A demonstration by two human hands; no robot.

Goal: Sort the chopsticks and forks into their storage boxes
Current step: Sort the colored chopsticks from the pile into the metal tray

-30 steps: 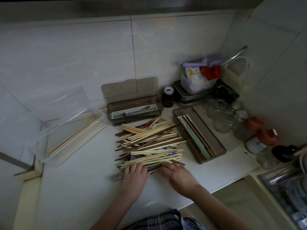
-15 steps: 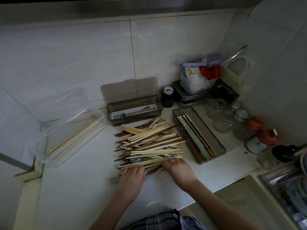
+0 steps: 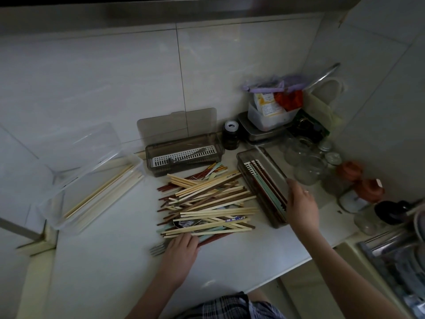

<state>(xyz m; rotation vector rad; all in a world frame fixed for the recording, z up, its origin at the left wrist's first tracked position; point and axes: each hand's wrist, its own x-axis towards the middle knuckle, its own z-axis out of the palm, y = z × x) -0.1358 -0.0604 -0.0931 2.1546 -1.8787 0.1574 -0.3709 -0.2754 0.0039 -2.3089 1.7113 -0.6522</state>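
A person stands at a white countertop (image 3: 110,268) in a dim tiled kitchen corner. A loose pile of chopsticks (image 3: 207,201), pale wood, dark brown and a few mint green, lies near the counter's front edge. The left hand (image 3: 181,252) rests palm down on the pile's near side, fingers close together, touching the chopstick ends; a metal fork (image 3: 157,249) pokes out just left of it. The right hand (image 3: 301,203) hovers over the near end of a smoky grey storage box (image 3: 262,187) to the right of the pile, fingers loosely spread; whether it holds anything cannot be told. That box contains brown and green chopsticks. A second grey box (image 3: 184,154), lid raised, sits behind the pile against the wall, with a white slatted tray and a utensil inside. A clear box (image 3: 92,178) at the counter's left end holds pale chopsticks. Glass jars (image 3: 308,162), a dark bottle (image 3: 230,138) and a white food container (image 3: 271,116) crowd the back right corner.
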